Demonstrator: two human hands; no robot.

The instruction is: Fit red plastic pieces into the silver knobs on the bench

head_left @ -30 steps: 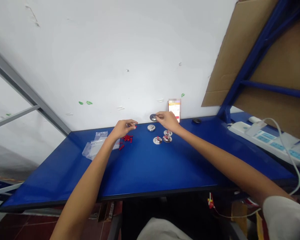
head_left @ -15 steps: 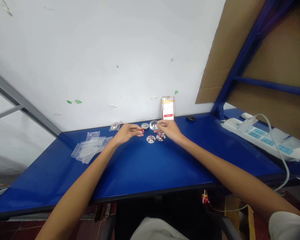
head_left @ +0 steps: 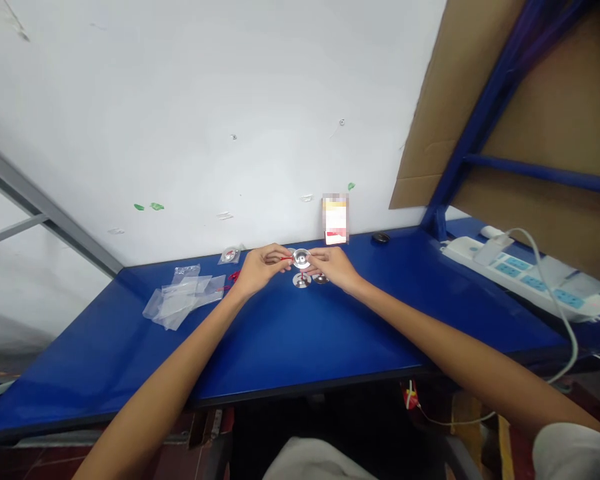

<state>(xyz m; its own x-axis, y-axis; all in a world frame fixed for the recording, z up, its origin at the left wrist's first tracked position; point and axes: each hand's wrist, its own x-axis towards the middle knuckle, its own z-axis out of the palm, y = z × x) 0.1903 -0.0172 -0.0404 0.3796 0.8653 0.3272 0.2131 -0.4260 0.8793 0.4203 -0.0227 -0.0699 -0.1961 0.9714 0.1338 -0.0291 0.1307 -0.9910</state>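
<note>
My left hand [head_left: 264, 270] and my right hand [head_left: 333, 267] meet above the blue table [head_left: 290, 337]. Between them is a shiny round metal disc [head_left: 301, 259], held up by my right fingers. My left fingertips pinch a thin red plug [head_left: 286, 258], its tip close to the disc's centre. Just below stand two more metal discs [head_left: 301, 281] [head_left: 321, 279] with red pieces in them, partly hidden by my hands. Loose red plugs [head_left: 235, 276] lie mostly hidden beside my left hand.
Clear plastic bags [head_left: 177, 300] lie at the table's left, and a bagged disc [head_left: 230, 255] sits by the white wall. A card [head_left: 335, 220] and a black round object [head_left: 380, 237] stand behind. A white power strip [head_left: 510, 273] lies to the right.
My hands have moved closer together. The disc now sits between them, and the red plug in my left fingers is nearer its centre.
</note>
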